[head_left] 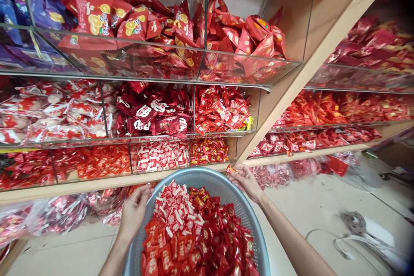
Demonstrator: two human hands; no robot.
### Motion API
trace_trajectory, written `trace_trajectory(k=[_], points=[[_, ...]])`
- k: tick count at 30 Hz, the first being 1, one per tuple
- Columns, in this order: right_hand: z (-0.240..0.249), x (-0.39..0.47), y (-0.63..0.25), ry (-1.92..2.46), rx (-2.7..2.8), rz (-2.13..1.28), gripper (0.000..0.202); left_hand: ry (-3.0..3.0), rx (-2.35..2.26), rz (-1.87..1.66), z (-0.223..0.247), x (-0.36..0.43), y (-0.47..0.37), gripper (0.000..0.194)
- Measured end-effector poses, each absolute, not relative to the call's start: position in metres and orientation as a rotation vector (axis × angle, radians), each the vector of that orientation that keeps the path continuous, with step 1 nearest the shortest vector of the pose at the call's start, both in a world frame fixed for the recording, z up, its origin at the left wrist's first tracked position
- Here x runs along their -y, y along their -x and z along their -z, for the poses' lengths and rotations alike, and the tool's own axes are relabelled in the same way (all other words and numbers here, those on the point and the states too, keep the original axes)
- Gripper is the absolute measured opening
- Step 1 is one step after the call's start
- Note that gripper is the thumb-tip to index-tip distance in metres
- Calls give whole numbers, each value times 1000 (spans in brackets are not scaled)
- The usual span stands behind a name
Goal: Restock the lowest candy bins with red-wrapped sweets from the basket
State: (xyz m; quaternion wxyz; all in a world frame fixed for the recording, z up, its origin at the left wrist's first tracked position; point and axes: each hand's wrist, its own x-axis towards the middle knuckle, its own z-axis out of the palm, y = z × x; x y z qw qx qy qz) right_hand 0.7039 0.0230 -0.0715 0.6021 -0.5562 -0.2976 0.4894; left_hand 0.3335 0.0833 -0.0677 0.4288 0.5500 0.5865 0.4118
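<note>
A blue-grey plastic basket (258, 224) with a perforated rim stands in front of me, heaped with wrapped candies. My left hand (136, 207) is closed on its left rim. Above the right rim, my right hand (246, 181) pinches a small red-and-yellow wrapped candy (230, 169) between thumb and fingers. Inside the basket, white-and-red candies (176, 209) lie at the back left and orange-red packets (171, 252) at the front left. Dark red candies (223, 237) fill the right side. A few candies like the pinched one lie at the back.
Shelf bins behind the basket hold red-and-yellow candies (210, 151), white-and-red candies (161, 155) and dark red packets (155, 112). A slanting wooden divider (291, 90) separates a second shelf on the right. Bagged candies (61, 213) sit below. White cables (359, 241) lie on the floor.
</note>
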Motion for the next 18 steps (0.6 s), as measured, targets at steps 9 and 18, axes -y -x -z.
trace_trajectory(k=[9,18], points=[[98,-29,-721,1354,619,-1258,32,-1340,-1471,-1029,63,-81,-335,48],[124,-50,-722,1299,365,-1364,15,-1342,-1463,-999,62,-81,-335,50]])
